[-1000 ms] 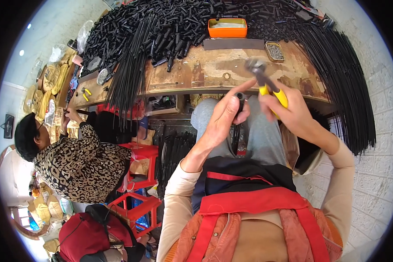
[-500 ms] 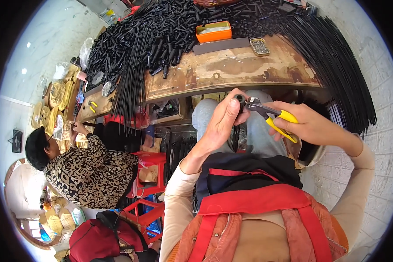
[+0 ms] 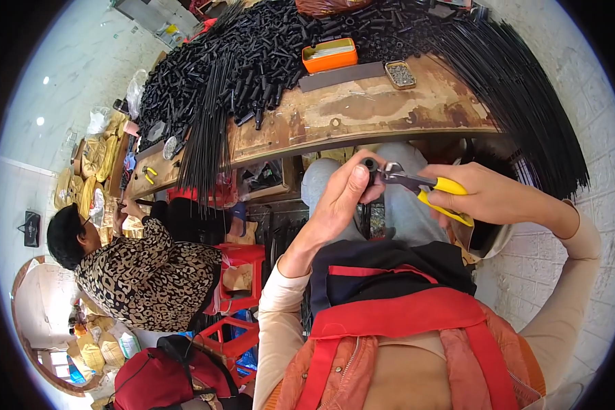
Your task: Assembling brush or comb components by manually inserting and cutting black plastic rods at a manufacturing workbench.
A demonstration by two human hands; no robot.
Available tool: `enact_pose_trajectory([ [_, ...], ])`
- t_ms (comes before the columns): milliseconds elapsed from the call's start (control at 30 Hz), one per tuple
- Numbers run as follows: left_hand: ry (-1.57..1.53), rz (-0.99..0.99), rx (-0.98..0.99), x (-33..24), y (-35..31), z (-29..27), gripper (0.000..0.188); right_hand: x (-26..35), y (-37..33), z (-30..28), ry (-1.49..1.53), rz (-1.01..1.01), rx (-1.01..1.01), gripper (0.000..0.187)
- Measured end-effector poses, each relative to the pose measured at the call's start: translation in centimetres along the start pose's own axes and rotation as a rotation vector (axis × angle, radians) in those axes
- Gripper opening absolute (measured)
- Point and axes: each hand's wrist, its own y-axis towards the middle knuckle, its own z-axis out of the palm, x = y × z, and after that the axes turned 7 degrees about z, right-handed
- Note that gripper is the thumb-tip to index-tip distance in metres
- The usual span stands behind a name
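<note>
Above my lap, my left hand (image 3: 342, 191) is wrapped round a short black tube (image 3: 370, 164), its open round end turned up beside my thumb. My right hand (image 3: 473, 193) grips the yellow handles of a pair of pliers (image 3: 451, 188). The dark metal jaws of the pliers reach left to the tube's end, right against the fingers of my left hand. Whether a small part sits between the jaws is too small to tell.
A wooden bench (image 3: 389, 109) runs across in front of me. It bears a heap of black tubes (image 3: 205, 75), bundles of thin black rods (image 3: 526, 102), an orange box (image 3: 330, 56) and a tin of small metal bits (image 3: 400, 75). A co-worker (image 3: 143, 273) sits at the left.
The pliers have turned a little flatter, and my right hand has shifted slightly right. My left hand still holds the tube. The whole view has moved slightly.
</note>
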Motion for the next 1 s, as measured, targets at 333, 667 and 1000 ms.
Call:
enact_pose_trajectory([
  [333, 0.039, -0.064, 0.027, 0.0, 0.2, -1.0, 0.058, 0.4, 1.4, -0.4, -0.134, 0.004, -0.015, 0.032],
  [667, 0.158, -0.05, 0.042, -1.3, 1.0, -0.4, 0.052, 2.5, 0.5, -1.4, -0.163, 0.081, -0.064, 0.036],
  [1000, -0.186, 0.389, -0.006, -17.9, 3.0, -21.2, 0.036, -14.9, 11.4, -8.1, -0.545, -0.137, -0.743, 0.043],
])
